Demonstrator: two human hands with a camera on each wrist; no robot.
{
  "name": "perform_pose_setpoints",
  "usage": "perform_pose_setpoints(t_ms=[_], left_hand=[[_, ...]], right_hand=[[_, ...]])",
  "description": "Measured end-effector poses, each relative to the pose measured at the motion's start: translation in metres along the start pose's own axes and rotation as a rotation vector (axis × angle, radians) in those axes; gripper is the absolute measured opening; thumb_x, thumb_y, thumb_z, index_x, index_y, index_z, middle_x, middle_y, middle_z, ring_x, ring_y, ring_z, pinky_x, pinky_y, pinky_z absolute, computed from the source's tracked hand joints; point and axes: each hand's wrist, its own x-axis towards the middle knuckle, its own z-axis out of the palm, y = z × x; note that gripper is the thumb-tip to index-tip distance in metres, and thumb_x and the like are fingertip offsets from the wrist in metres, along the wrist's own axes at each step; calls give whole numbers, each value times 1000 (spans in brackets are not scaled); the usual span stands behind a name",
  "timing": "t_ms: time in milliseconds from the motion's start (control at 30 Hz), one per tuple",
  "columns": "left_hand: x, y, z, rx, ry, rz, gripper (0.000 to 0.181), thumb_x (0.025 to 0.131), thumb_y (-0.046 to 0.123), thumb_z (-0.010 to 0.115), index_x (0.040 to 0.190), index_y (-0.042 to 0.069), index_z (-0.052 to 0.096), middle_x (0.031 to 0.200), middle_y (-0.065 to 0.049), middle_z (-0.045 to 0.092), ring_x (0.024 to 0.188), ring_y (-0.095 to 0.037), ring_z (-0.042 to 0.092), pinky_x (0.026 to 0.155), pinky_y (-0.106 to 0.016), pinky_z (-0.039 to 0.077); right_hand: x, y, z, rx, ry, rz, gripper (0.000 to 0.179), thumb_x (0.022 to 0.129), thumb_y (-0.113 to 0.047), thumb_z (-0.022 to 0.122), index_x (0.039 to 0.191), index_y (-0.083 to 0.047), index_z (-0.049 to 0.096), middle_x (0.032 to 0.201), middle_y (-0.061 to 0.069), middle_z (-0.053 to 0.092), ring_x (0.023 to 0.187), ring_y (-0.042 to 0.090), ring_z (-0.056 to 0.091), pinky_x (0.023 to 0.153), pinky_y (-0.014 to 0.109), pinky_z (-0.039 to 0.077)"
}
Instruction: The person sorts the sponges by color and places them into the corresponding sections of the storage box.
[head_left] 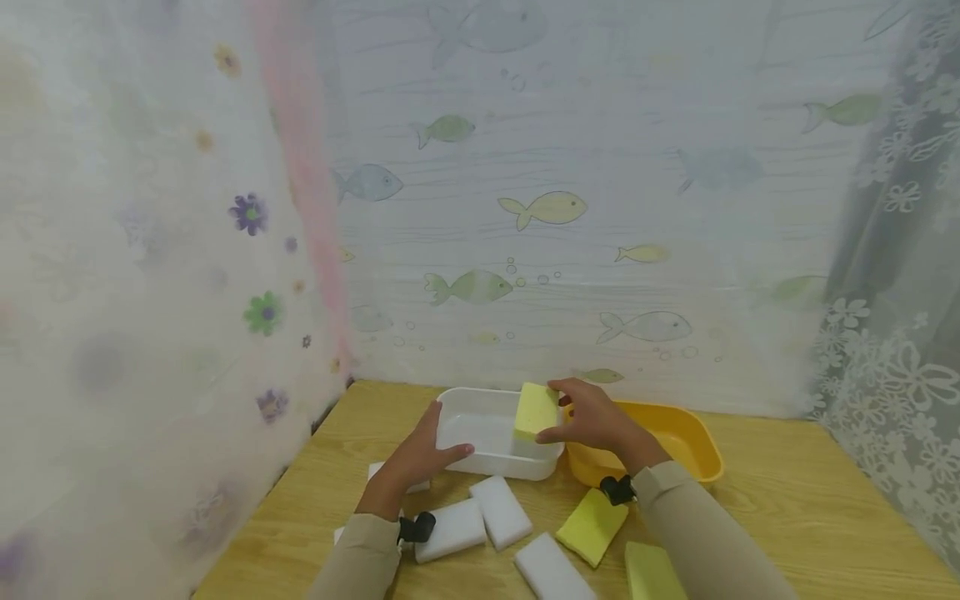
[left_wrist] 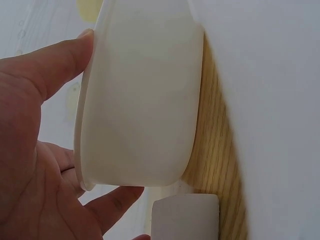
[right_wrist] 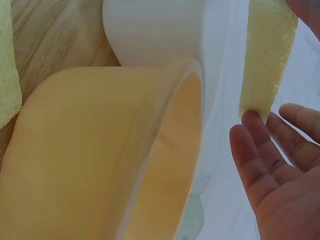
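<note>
My right hand (head_left: 596, 423) pinches a yellow sponge (head_left: 534, 410) between thumb and fingers, over the right end of a white plastic basin (head_left: 495, 464). The right wrist view shows fingertips against the lower end of this sponge (right_wrist: 265, 60). At the basin's left corner, my left hand (head_left: 420, 454) holds the rim, thumb along the near side and fingers at the left end. Up close, the left thumb (left_wrist: 75, 57) presses the rim of the white basin (left_wrist: 140, 100). Against the white basin's right side stands a yellow-orange basin (head_left: 690, 437).
Several white sponges (head_left: 501, 511) lie on the wooden table (head_left: 780, 492) before the white basin, some partly under my left forearm. Two yellow sponges (head_left: 592, 527) lie near my right forearm. A fish-printed curtain (head_left: 525, 167) hangs behind the table, a flowered one (head_left: 150, 333) at left.
</note>
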Motion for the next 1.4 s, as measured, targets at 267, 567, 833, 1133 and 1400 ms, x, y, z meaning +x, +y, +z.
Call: perform_pose_setpoints(t_ms=[267,567,833,1133,1400], left_hand=[[2,-1,4,-7,-8,6,119,88,58,77,167,7,4,174,-16,5,158,-39,19,124,-61,24],[0,3,0,-10,-2,-10,119,88,56,78,167,7,4,174,-17,8,157,-40,22,123,-62,26],[-1,5,-3,-13,1,-8,119,88,55,79,167,7,4,174,-17,11,155,-40,27,122,-62,27],[1,2,-1,-9,-1,-6,118,88,55,78,167,8,5,174,-16,7,157,-40,22,123,-62,25],[0,3,1,-10,-3,4,117,90,52,78,167,6,3,174,-17,5,158,-41,18,123,-62,24]], right_hand=[[5,3,4,-18,-13,22,103,75,-50,92,154,-4,46,153,14,52,126,34,60,99,48,56],[9,3,7,-14,-36,10,102,76,-50,90,156,-6,45,156,15,50,128,35,60,99,48,56],[12,1,10,-31,-32,8,102,75,-51,91,155,-6,45,156,14,50,127,34,60,102,49,54],[12,1,12,-58,-32,18,102,74,-53,91,155,-8,46,156,12,50,127,31,61,104,48,53],[12,-1,13,-56,-38,25,99,74,-51,92,152,-8,50,154,11,52,127,31,60,104,47,53]])
